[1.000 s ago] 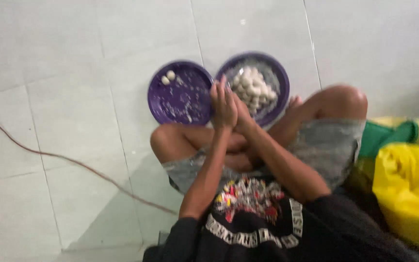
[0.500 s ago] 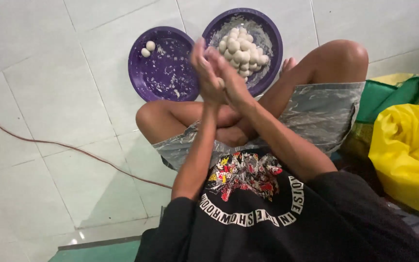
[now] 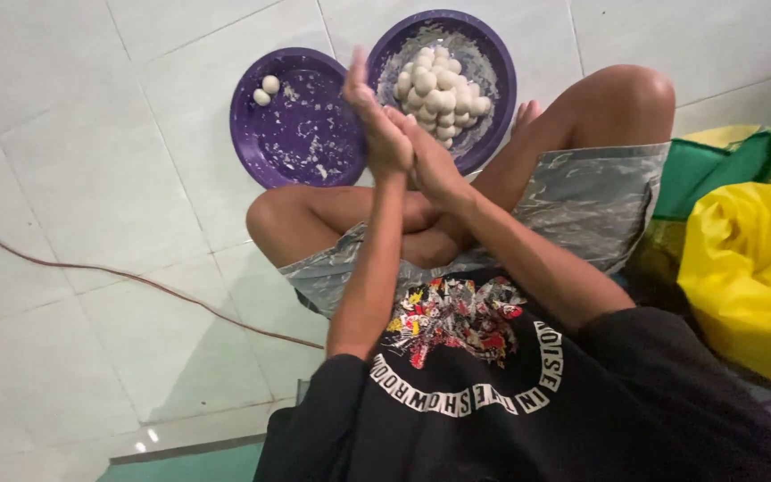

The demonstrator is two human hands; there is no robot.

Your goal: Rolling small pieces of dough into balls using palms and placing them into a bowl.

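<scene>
Your left hand [image 3: 377, 120] and right hand [image 3: 430, 156] are pressed together, palm against palm, raised above your crossed legs [image 3: 341, 219]; the fingers lie fairly flat rather than curled; whether anything sits between the palms you cannot tell, since the hands hide that spot. Just beyond the hands, on the floor [image 3: 73, 178], stand two purple bowls, touching or nearly so at the rims; the left bowl [image 3: 265, 152] lies beyond and to the left of your left hand, smeared with white flecks, with two small white balls [image 3: 266, 90] at its far edge; the right bowl [image 3: 493, 62] lies straight beyond your right hand and holds a heap of white balls [image 3: 441, 94] near its middle, with a white film on its wall. Your left fingertips overlap the gap between the two bowls in the head view. Well to the right of your right hand, past your knee, lies a yellow bag [image 3: 747, 268] beside a green cloth [image 3: 716, 170]; far to the left of your left hand a thin brown cable [image 3: 118, 275] runs across the tiles.
</scene>
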